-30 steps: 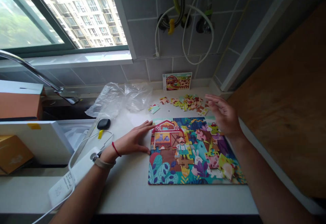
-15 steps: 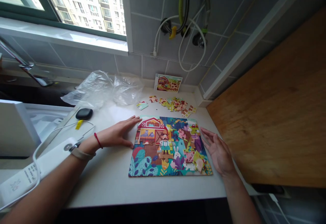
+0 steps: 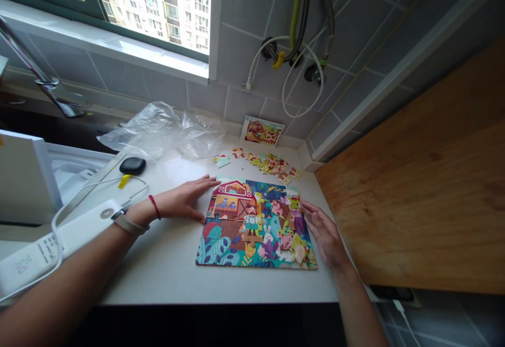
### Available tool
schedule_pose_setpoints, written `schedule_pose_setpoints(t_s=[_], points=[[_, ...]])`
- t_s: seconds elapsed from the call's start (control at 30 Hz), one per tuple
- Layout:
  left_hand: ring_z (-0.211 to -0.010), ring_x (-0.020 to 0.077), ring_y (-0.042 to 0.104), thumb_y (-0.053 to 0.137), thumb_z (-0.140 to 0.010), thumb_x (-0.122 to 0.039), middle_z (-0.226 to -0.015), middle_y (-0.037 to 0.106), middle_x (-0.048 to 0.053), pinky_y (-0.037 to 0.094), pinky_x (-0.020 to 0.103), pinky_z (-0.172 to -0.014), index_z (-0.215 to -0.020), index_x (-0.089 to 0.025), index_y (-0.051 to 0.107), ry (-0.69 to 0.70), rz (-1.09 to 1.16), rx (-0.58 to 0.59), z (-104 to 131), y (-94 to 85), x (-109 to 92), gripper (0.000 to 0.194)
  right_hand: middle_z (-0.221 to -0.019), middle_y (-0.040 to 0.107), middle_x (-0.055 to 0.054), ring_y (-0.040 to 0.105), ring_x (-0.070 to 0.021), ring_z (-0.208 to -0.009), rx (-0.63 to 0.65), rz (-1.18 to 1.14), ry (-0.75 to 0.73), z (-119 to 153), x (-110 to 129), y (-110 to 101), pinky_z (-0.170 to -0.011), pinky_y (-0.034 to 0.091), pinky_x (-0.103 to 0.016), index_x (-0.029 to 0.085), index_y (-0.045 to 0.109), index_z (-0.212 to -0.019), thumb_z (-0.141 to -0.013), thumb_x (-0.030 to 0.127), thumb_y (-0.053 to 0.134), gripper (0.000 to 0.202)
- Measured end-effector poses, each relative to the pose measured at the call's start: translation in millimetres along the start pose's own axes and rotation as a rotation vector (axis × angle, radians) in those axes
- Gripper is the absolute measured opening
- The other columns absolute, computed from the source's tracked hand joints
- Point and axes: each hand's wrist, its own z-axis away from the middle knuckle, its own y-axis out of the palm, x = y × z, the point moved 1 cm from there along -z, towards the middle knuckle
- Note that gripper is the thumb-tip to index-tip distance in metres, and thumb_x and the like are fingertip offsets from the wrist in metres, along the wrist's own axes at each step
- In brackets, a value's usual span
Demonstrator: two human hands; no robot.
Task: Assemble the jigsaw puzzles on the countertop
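A jigsaw puzzle board (image 3: 221, 255) lies flat on the white counter, showing a red barn, a farmer figure and colourful plants. Along its left edge rests my left hand (image 3: 185, 198), fingers stretched out and thumb apart, with fingertips at the upper left corner. My right hand (image 3: 324, 235) is beside the right edge, its fingers extended and their tips by the board's side. Several loose pieces lie on the right part of the board, among them a yellow-green puzzle piece (image 3: 299, 247). Behind the board is a pile of puzzle pieces (image 3: 270, 163).
A picture card (image 3: 261, 130) leans on the tiled wall. Clear plastic bags (image 3: 158, 129) lie at the back left. Nearer on the left are a black oval object (image 3: 132, 165) and a white power bank (image 3: 84, 236) with a cable. A wooden panel (image 3: 418, 179) bounds the right side.
The camera view has tilted slightly, and the board and right hand appear a little further left in the picture. Both hands keep nearly the same place along the board's sides.
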Motion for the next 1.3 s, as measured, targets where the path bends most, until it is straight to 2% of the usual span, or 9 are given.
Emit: schedule_pose_setpoints(t_s=[0.13, 0.3, 0.43, 0.63, 0.77, 0.87, 1.13, 1.23, 1.3], points=[[-0.16, 0.0444, 0.019, 0.088, -0.074, -0.061, -0.171, 0.031, 0.018, 0.023, 0.064, -0.128, -0.165, -0.027, 0.034, -0.025, 0.021, -0.029, 1, -1.8, 2, 0.111, -0.139, 0.068, -0.015, 0.06, -0.0331, -0.133, -0.109, 0.432, -0.208, -11, 7, 1, -0.116, 0.046, -0.053, 0.023, 0.077, -0.118, -0.087, 0.061, 0.074, 0.05], [-0.16, 0.0424, 0.023, 0.087, -0.076, -0.063, -0.167, 0.04, 0.016, 0.027, 0.061, -0.128, -0.162, -0.026, 0.04, 0.0, 0.057, -0.081, -3, -5.0, -8, 0.105, -0.128, 0.075, -0.014, 0.066, -0.0343, -0.123, 0.158, 0.839, -0.351, -24, 22, 29, -0.11, 0.049, -0.056, 0.024, 0.077, -0.127, -0.085, 0.042, 0.078, 0.046], [-0.153, 0.039, 0.039, 0.079, -0.086, -0.062, -0.156, 0.054, 0.015, 0.035, 0.056, -0.125, -0.151, -0.023, 0.055, 0.108, 0.036, -0.192, -9, -1.5, -27, 0.08, -0.128, 0.076, -0.014, 0.065, -0.0361, -0.122, 0.244, 1.01, -0.347, -29, 24, 43, -0.106, 0.051, -0.057, 0.023, 0.075, -0.129, -0.081, 0.033, 0.08, 0.05], [-0.126, 0.0324, 0.062, 0.065, -0.099, -0.054, -0.132, 0.068, 0.015, 0.049, 0.051, -0.111, -0.132, -0.019, 0.068, 0.243, -0.006, -0.32, -16, 8.8, -44, 0.048, -0.121, 0.077, -0.014, 0.068, -0.0336, -0.113, 0.224, 1.01, -0.372, -29, 21, 46, -0.103, 0.053, -0.055, 0.021, 0.077, -0.125, -0.083, 0.031, 0.075, 0.044], [-0.116, 0.03, 0.066, 0.059, -0.104, -0.051, -0.123, 0.071, 0.015, 0.052, 0.047, -0.104, -0.128, -0.018, 0.071, 0.271, -0.007, -0.34, -16, 8.9, -48, 0.043, -0.122, 0.076, -0.013, 0.068, -0.0335, -0.116, 0.158, 0.951, -0.461, -11, 31, 58, -0.104, 0.055, -0.054, 0.022, 0.075, -0.128, -0.087, 0.036, 0.074, 0.044], [-0.11, 0.0285, 0.068, 0.062, -0.102, -0.05, -0.12, 0.073, 0.015, 0.053, 0.044, -0.1, -0.124, -0.018, 0.073, 0.292, 0.034, -0.331, -14, 7.0, -51, 0.04, -0.129, 0.074, -0.011, 0.069, -0.0314, -0.121, 0.225, 0.876, -0.548, 9, 40, 78, -0.108, 0.055, -0.052, 0.026, 0.071, -0.135, -0.091, 0.035, 0.074, 0.045], [-0.102, 0.027, 0.07, 0.08, -0.089, -0.048, -0.109, 0.078, 0.011, 0.054, 0.039, -0.096, -0.117, -0.022, 0.078, 0.4, 0.2, -0.188, -16, 18.1, -69, 0.039, -0.129, 0.073, -0.009, 0.069, -0.0285, -0.121, 0.407, 0.729, -0.782, 30, 60, 131, -0.104, 0.059, -0.048, 0.032, 0.06, -0.147, -0.094, 0.017, 0.069, 0.056], [-0.092, 0.0229, 0.074, 0.078, -0.091, -0.043, -0.1, 0.08, 0.01, 0.057, 0.033, -0.085, -0.118, -0.019, 0.076, 0.324, 0.386, -0.134, -17, 29.8, -72, 0.036, -0.128, 0.073, -0.009, 0.069, -0.0279, -0.121, 0.437, 0.715, -0.838, 28, 62, 139, -0.103, 0.06, -0.047, 0.033, 0.059, -0.148, -0.094, 0.011, 0.065, 0.058], [-0.084, 0.0216, 0.076, 0.078, -0.092, -0.044, -0.094, 0.08, 0.009, 0.059, 0.03, -0.076, -0.124, -0.016, 0.071, 0.247, 0.613, -0.039, -17, 36.1, -73, 0.043, -0.128, 0.072, -0.009, 0.068, -0.0276, -0.122, 0.437, 0.721, -0.853, 26, 63, 140, -0.104, 0.061, -0.047, 0.033, 0.059, -0.149, -0.095, 0.01, 0.063, 0.058]])
